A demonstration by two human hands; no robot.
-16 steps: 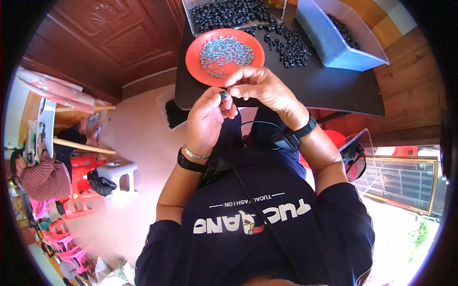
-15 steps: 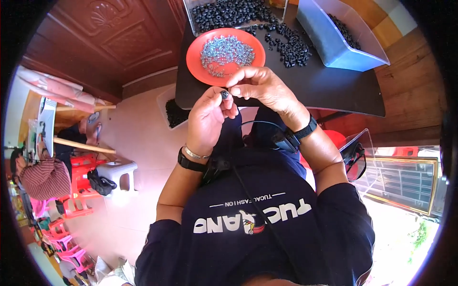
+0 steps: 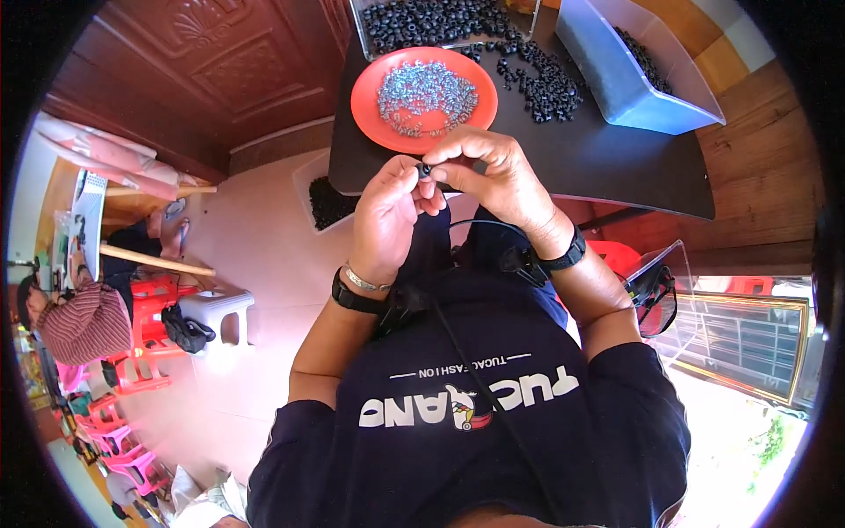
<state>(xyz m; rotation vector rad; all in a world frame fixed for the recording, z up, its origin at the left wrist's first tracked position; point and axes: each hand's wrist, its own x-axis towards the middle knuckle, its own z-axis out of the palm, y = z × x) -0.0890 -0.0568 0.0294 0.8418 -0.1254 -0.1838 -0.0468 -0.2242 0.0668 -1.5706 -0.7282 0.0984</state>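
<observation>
Just in front of the table's near edge, my left hand (image 3: 387, 207) pinches a small round black knob-like part (image 3: 423, 171) between thumb and fingertips. My right hand (image 3: 497, 172) comes in from the other side, its thumb and forefinger closed right at that part; anything tiny between them is hidden. Beyond both hands lies a red plate (image 3: 365, 114) with a heap of small shiny metal pieces (image 3: 427, 88). Many similar black parts (image 3: 550, 95) are spread loose on the dark table (image 3: 634, 167) to the plate's right.
A clear box (image 3: 535, 26) of black parts stands at the back, and a bluish translucent bin (image 3: 620, 104) at the far right holds more. Below the table's left edge, a tub (image 3: 305, 189) of black pieces sits on the floor. Another person (image 3: 84, 326) is at far left near red stools (image 3: 150, 317).
My right fingertips have closed in on the black part, which has turned in my left fingers. The view has shifted slightly, so the table and plate appear a little further right.
</observation>
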